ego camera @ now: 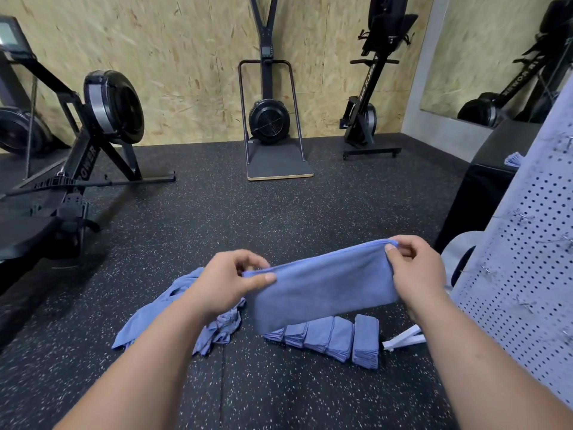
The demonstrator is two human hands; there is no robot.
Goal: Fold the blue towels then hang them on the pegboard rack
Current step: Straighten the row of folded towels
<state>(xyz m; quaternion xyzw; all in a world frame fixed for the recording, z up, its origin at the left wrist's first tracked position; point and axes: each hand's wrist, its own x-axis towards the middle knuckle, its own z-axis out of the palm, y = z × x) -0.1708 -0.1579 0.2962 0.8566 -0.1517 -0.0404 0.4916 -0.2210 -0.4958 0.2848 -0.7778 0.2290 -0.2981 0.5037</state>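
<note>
A blue towel (322, 288), folded into a long strip, hangs in the air between my hands above the floor. My left hand (226, 282) pinches its left top corner, and my right hand (415, 271) pinches its right top corner. Below it on the floor lies a row of several folded blue towels (338, 338). A loose heap of unfolded blue towels (173, 311) lies to the left, partly hidden by my left forearm. The white pegboard rack (521, 274) with metal hooks stands at the right edge.
The floor is black speckled rubber (248, 218). A rowing machine (77, 169) stands at the left, a ski trainer (269, 119) at the back wall, an upright rower (369, 113) at the back right. A black box (483, 187) stands behind the pegboard.
</note>
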